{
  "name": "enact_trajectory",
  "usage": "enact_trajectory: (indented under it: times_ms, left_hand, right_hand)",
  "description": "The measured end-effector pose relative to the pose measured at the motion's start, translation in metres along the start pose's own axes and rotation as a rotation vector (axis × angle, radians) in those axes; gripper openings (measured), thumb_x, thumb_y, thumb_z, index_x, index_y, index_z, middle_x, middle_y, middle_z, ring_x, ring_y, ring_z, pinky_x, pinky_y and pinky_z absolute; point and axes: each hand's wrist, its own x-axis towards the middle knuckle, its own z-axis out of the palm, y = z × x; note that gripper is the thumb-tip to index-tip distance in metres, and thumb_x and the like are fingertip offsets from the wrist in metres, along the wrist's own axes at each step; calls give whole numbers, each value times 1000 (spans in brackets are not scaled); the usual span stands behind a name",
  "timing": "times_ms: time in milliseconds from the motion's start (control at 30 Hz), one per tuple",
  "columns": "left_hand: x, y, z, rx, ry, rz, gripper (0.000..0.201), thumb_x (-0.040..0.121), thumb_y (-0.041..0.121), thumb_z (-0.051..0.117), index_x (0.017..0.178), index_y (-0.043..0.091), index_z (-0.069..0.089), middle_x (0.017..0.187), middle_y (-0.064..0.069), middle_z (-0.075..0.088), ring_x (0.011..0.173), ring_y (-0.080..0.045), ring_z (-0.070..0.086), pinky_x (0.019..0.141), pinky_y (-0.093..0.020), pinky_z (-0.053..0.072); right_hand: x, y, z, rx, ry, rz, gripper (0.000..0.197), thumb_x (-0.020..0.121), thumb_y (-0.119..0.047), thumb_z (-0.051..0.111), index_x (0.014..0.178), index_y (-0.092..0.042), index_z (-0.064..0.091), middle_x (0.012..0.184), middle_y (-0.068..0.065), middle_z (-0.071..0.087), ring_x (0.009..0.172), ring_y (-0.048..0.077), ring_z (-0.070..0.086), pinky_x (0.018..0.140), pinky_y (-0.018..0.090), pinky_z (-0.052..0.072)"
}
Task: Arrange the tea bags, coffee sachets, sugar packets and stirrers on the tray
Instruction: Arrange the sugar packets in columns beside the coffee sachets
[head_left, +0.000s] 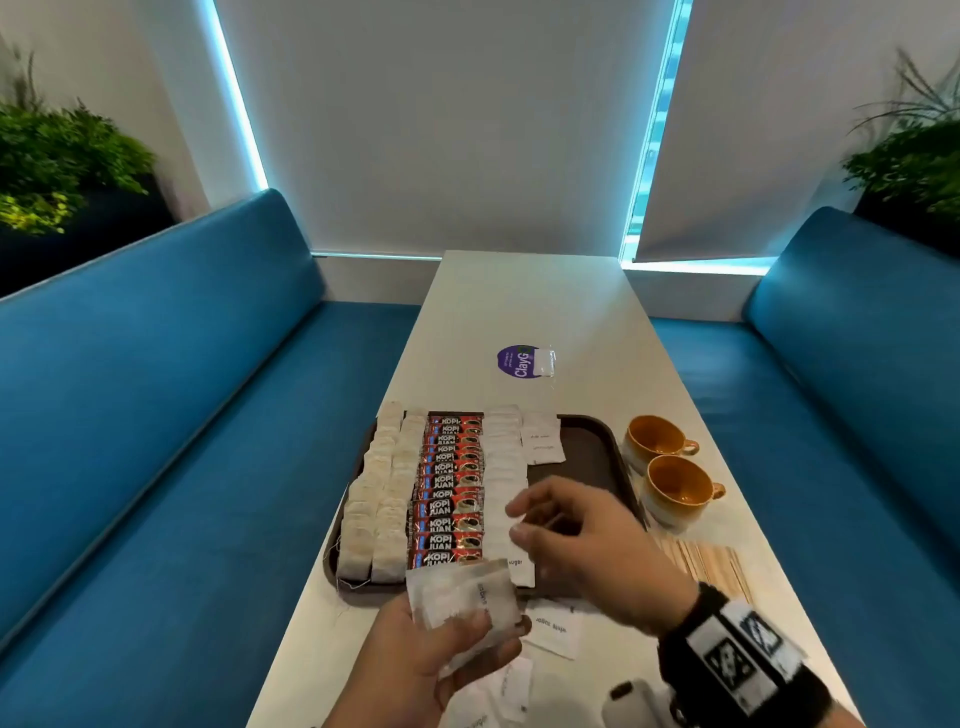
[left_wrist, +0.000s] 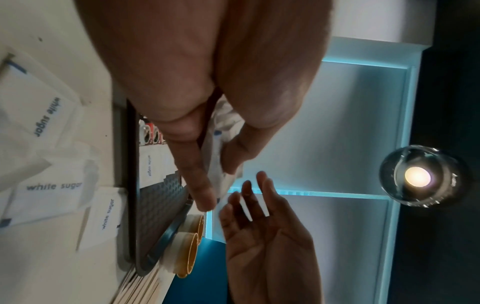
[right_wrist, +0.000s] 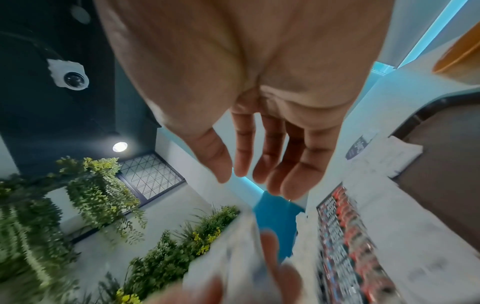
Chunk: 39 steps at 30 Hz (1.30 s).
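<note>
Fingers (head_left: 470, 631) round sugar packets (head_left: 460, 597)

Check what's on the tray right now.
The brown tray holds two columns of tea bags, one column of red coffee sachets and white sugar packets. The right hand covers part of the sugar rows. The stirrers lie off it.

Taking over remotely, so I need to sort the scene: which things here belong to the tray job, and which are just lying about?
Job: tray; tea bags; coffee sachets; sugar packets in rows; sugar stack held in left hand; loose sugar; stirrers; right hand, empty.

Lying about: two cups; purple sticker; small clear packet.
</note>
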Motion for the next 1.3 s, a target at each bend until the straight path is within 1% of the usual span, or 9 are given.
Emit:
enact_trajectory:
  times_ms: [100,267,433,567,633,767,900,1100,1300]
  left_hand:
    - [-9,0,9,82,43,24,43,75,-16,77,114,-3,66,105,-30,73,91,-52,71,70,-50,64]
    - [-14,-9,17,124,149,101,31,85,2,72,116,0,68,105,-21,76,89,-36,75,62,-35,59]
    - [-18,-16,18,43,174,128,31,88,10,70,118,3,67,115,-18,74,105,-34,72,82,-40,57]
    - [-20,-26,13,148,121,52,40,81,11,76,119,-2,68,107,-22,73,81,-22,65,66,-28,50]
    - [-20,-31,13,176,105,28,41,77,12,78,113,-5,69,88,-17,71,70,-20,61,61,-26,49]
    - [-19,-33,13,179,123,61,20,81,3,76,99,-4,73,77,-15,65,63,-20,60,54,-26,50]
    - [-16,-32,11,174,161,108,21,82,-1,76,102,-7,73,81,-18,68,63,-22,61,54,-26,51]
    - [-10,-32,11,149,174,113,19,82,2,76,101,-4,74,80,-17,69,64,-23,61,56,-28,51]
    - [-4,-25,13,186,147,198,36,64,2,87,98,5,75,88,-12,72,77,-21,66,67,-33,53]
  right_hand:
    - [-30,10,16,78,-13,52,18,94,-22,73,110,-29,70,97,3,73,82,18,72,69,29,62]
    - [-57,34,25,283,16,112,12,90,-8,77,102,-9,77,90,17,75,69,21,66,66,34,61]
    - [-74,44,26,391,52,129,27,83,2,80,107,-3,68,95,21,75,71,30,71,65,36,62]
    - [-79,52,28,486,165,97,33,82,8,77,104,5,53,93,33,69,71,38,71,63,40,63]
    - [-79,55,29,483,174,69,31,83,8,77,99,6,51,92,31,69,73,38,71,65,41,63]
    - [-80,59,31,400,170,25,17,83,3,79,92,3,64,83,22,72,72,35,72,68,40,63]
    - [-80,59,32,391,223,-9,16,82,6,79,91,-6,76,87,19,74,73,34,74,68,36,63]
    - [-73,63,32,428,241,22,15,84,6,77,89,-7,80,87,16,77,77,37,75,73,41,64]
    - [-69,68,35,524,130,125,10,83,8,77,91,5,72,88,24,74,81,37,74,76,43,63]
